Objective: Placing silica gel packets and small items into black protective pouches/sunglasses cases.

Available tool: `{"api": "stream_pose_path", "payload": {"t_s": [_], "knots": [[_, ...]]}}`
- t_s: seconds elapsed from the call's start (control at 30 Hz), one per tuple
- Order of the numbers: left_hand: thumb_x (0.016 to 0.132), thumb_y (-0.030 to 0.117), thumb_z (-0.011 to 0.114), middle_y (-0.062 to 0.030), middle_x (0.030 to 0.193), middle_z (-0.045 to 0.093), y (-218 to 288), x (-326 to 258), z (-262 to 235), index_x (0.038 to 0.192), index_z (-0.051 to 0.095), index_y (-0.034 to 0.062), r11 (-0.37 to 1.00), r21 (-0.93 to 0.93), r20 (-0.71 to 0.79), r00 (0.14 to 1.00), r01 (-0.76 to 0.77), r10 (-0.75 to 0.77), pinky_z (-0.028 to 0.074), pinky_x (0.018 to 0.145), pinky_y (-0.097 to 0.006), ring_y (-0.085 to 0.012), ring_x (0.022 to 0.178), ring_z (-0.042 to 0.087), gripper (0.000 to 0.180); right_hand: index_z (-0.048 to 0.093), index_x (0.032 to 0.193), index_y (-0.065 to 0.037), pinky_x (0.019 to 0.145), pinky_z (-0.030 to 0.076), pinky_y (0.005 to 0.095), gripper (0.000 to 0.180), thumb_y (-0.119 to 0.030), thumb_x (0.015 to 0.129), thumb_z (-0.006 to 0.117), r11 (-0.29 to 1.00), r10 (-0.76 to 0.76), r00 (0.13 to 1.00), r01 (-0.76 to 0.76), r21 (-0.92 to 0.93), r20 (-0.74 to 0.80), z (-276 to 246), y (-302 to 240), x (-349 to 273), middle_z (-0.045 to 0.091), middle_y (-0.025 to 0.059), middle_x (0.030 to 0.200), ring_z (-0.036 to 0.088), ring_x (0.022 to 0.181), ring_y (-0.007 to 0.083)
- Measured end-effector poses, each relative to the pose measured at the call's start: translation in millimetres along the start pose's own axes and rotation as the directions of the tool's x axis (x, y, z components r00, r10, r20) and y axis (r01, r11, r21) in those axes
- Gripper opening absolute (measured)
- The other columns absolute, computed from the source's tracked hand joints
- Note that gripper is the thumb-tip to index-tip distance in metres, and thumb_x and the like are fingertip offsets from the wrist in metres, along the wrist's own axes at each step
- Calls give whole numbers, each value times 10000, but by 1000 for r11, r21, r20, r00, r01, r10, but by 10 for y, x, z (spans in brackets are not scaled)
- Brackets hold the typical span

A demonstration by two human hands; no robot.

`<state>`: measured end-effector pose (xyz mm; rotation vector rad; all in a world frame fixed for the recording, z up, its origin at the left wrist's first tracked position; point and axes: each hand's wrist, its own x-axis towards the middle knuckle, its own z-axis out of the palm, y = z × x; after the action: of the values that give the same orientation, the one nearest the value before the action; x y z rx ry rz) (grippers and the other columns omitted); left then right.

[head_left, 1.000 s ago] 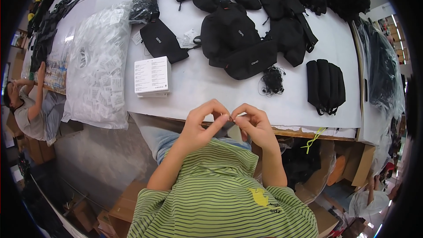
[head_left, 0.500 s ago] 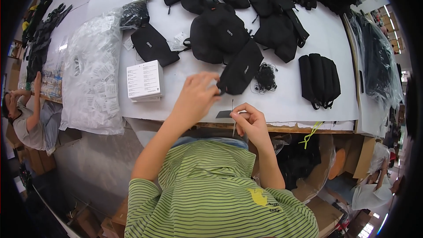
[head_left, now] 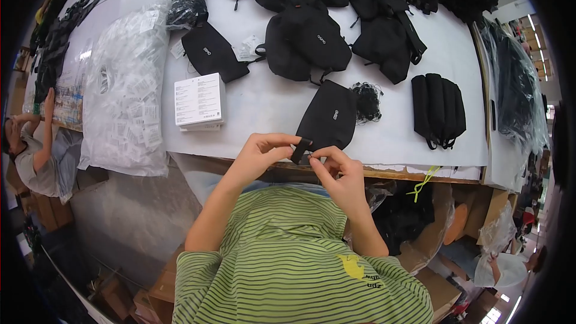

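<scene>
Near the table's front edge, my left hand (head_left: 263, 155) pinches a short black strip (head_left: 301, 151) between thumb and finger. My right hand (head_left: 341, 174) is closed right beside it, thumb and fingertip pressed together; the small thing in that pinch, perhaps a thin black string, is too fine to make out. Just beyond both hands lies a flat black pouch (head_left: 329, 114) with a small pale print. Whether the strip belongs to the pouch, I cannot tell. A tangle of black strings (head_left: 367, 102) rests to the pouch's right.
To the left stand a stack of white printed cards (head_left: 198, 102) and a large clear bag of tags (head_left: 126, 96). Another black pouch (head_left: 214, 52) lies behind the cards. Several black bags (head_left: 306, 36) pile up at the back. Folded black bags (head_left: 439, 111) sit at the right.
My left hand has come down and in beside the right and now pinches the black strip. The front pouch has shifted nearer and turned. The dark tag under my right hand no longer shows plainly.
</scene>
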<state>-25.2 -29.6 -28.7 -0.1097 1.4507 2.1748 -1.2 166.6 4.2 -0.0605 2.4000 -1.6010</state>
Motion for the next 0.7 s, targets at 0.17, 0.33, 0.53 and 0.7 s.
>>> {"api": "stream_pose_path", "payload": {"t_s": [0.17,0.33,0.53,0.7], "knots": [[805,22,663,-73,925,698,-24,-62,72,1059,690,-1,978,171,52,992,-120,113,475,697,-226,-96,787,610,257,655,885,-55,429,337,219,96,-94,801,684,996,-70,993,64,-66,-91,115,42,-16,502,-5,502,443,426,40],[782,-11,671,-34,834,656,-60,-183,134,913,707,2,795,550,-104,924,-255,369,472,633,-232,-92,710,590,136,654,895,-46,430,341,222,108,-82,797,683,987,-107,993,102,-122,-40,174,64,6,492,-9,497,440,426,38],[871,8,594,-44,907,620,-31,-227,186,894,569,-1,866,307,-417,762,-394,495,448,630,-219,-89,665,517,35,623,971,-27,522,364,198,146,-56,835,668,962,33,996,-53,269,80,88,-35,46,548,-29,631,464,545,26],[902,32,578,-32,861,596,144,-366,173,923,562,7,926,-38,-306,887,-375,347,416,650,-184,-53,672,485,36,570,960,-12,702,443,198,141,-11,843,648,761,-16,990,-79,644,140,-72,14,72,619,40,808,597,776,90]]}}
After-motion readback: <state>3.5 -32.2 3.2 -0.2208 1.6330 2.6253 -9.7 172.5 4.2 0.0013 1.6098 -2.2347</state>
